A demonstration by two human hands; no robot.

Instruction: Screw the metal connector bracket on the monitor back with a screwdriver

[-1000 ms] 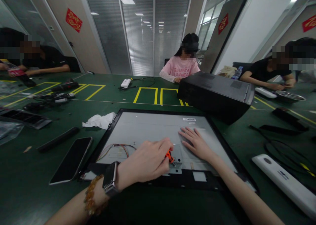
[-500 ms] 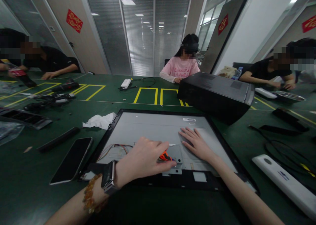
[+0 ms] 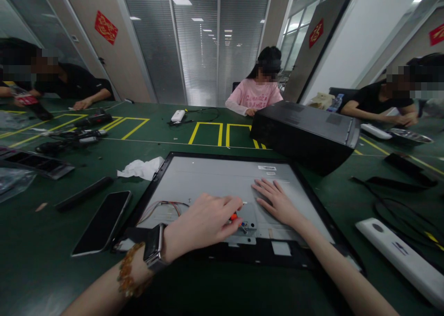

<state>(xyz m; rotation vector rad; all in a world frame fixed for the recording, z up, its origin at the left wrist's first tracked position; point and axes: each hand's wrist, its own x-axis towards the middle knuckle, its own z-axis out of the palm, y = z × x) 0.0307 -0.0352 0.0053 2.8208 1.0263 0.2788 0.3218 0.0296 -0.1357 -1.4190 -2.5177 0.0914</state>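
On the green table (image 3: 41, 246) lies a grey monitor panel (image 3: 215, 177); the left hand (image 3: 203, 223) is curled tight round an orange-handled screwdriver (image 3: 234, 217), mostly hidden by the fingers, its tip seemingly on a small metal plate (image 3: 251, 213); the right hand (image 3: 277, 203) rests flat on the panel, fingers spread, gripping nothing.

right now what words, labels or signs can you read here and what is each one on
"福", as far as it shows: red sign on the dark door
left wall sign: gold character, too blurred
far right sign: too blurred
pink shirt: print too blurred
stickers on the panel: too small
white bar: mark unreadable
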